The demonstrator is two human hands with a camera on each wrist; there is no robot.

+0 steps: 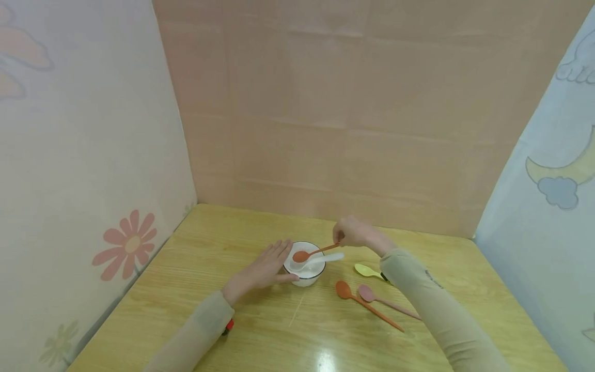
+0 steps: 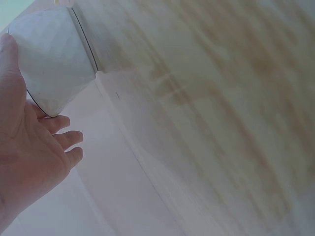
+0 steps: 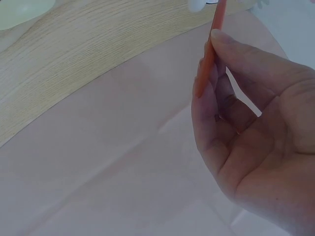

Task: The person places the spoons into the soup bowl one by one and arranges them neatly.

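A white bowl (image 1: pixel 304 282) with a dark rim stands on the table. My left hand (image 1: pixel 267 266) holds it from the left, its thumb at the near side and its fingers at the far side; the left wrist view shows the bowl's faceted outer wall (image 2: pixel 51 56) between them. Over the bowl, my right hand (image 1: pixel 353 232) pinches an orange spoon (image 1: pixel 300 257) near the handle's end between thumb and fingers. The spoon's head overlaps the bowl's inside in the head view. A white spoon (image 1: pixel 332 257) lies in the bowl, its handle sticking out over the right rim.
Right of the bowl lie a yellow spoon (image 1: pixel 365 270), partly behind the right sleeve, a pink spoon (image 1: pixel 367 293) and another orange spoon (image 1: pixel 344 290). The wooden table (image 1: pixel 260 330) meets a pinkish back wall (image 1: pixel 325 155) and patterned side panels.
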